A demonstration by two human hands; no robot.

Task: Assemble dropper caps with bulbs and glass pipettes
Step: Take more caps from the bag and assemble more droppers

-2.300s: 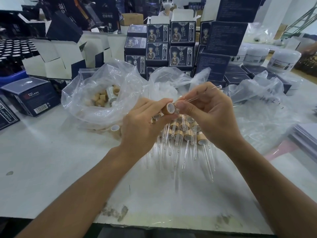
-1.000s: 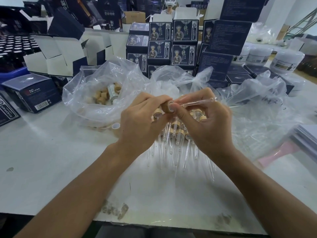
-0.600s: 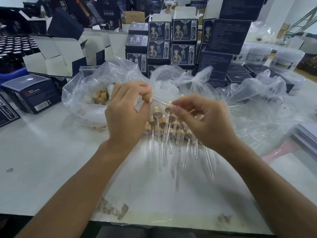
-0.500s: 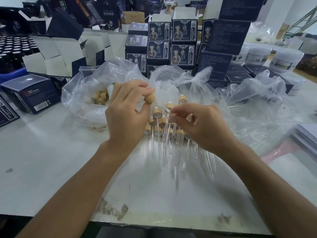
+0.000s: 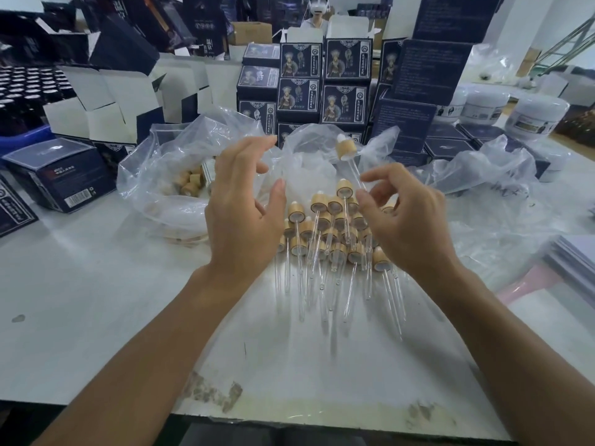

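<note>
We judge that we are at the set-down step: one finished dropper with a bamboo-coloured cap, white bulb and clear glass pipette (image 5: 347, 152) is pinched by its glass stem in the grip of our right hand (image 5: 407, 220), between thumb and fingertip, cap uppermost and tilted away from us above the heap. Our left hand (image 5: 244, 217) hovers beside it with fingers spread and relaxed, holding nothing.

Below both hands, on the white desk (image 5: 96, 284), lies the pile of assembled bamboo-capped droppers (image 5: 335, 233), their caps bunched at the far end and their pipettes pointing toward us.

The next move, as we judge it, calls for laying this dropper onto the pile gently, since the thin glass could chip against the others. Then the left hand needs a fresh cap from the clear plastic bag of loose bamboo caps (image 5: 190, 181) at left, and the right a bare pipette; the crumpled clear plastic bag (image 5: 483, 194) at right may hold those, though we cannot see them.

As for writing, the stacked dark blue printed cartons (image 5: 346, 85) behind show a costumed figure and a vertical column of characters too small to read. The dark blue box with a barcode (image 5: 61, 175) at left carries small print we cannot make out. The white lidded jars (image 5: 534, 115) at far right bear labels, likewise illegible.
</note>
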